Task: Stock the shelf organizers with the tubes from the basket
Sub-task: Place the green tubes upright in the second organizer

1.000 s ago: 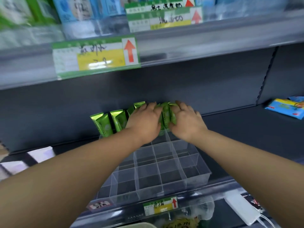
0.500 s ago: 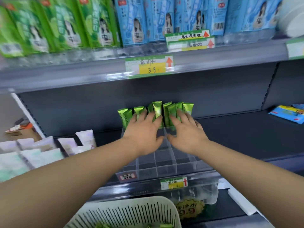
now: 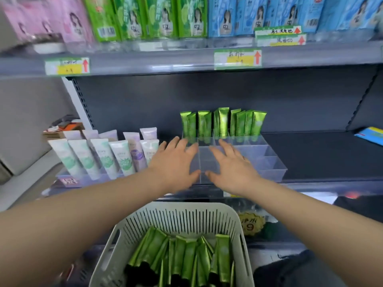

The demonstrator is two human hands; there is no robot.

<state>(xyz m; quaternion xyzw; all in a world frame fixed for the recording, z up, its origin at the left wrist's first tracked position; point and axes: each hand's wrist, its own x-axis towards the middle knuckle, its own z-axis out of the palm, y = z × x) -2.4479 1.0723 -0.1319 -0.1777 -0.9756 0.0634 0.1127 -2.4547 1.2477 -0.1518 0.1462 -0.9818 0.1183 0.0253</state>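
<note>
Hovering over the clear organizer, left hand and right hand are empty, fingers spread; green tubes lie in the basket below, caps toward the person, equally near both.

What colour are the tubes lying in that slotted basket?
Shiny metallic green with black caps, seen in the head view: the tubes lie piled in the pale basket.

A gold tag reads "9"; the price labels (red up-arrows) carry handwriting too blurred to read.
</note>
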